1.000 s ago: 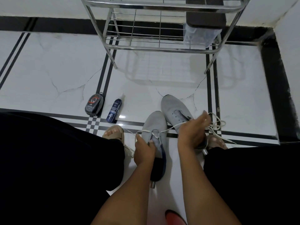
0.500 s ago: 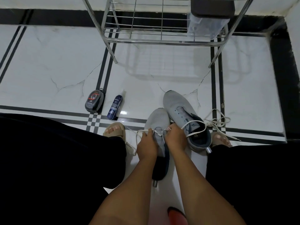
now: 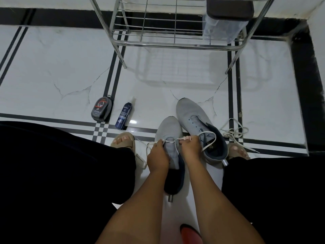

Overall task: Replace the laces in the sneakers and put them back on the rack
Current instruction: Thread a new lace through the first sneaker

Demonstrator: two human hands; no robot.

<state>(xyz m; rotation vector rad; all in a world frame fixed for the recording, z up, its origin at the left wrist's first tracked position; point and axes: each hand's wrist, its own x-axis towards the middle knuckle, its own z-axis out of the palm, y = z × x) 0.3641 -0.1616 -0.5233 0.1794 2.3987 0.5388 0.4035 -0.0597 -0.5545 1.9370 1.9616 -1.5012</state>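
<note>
Both hands pinch the white lace (image 3: 169,141) on the near grey sneaker (image 3: 168,132) on the floor: left hand (image 3: 158,152), right hand (image 3: 190,147). A hard tug could pull one end out of its hole.

grey sneakers (image 3: 177,131), white laces (image 3: 207,136)

right hand (image 3: 190,147): has left the farther grey mesh sneaker (image 3: 193,117), now pinches the white lace (image 3: 169,141) at the nearer grey sneaker (image 3: 168,131)
left hand (image 3: 157,154): pinching the lace's other side
</note>
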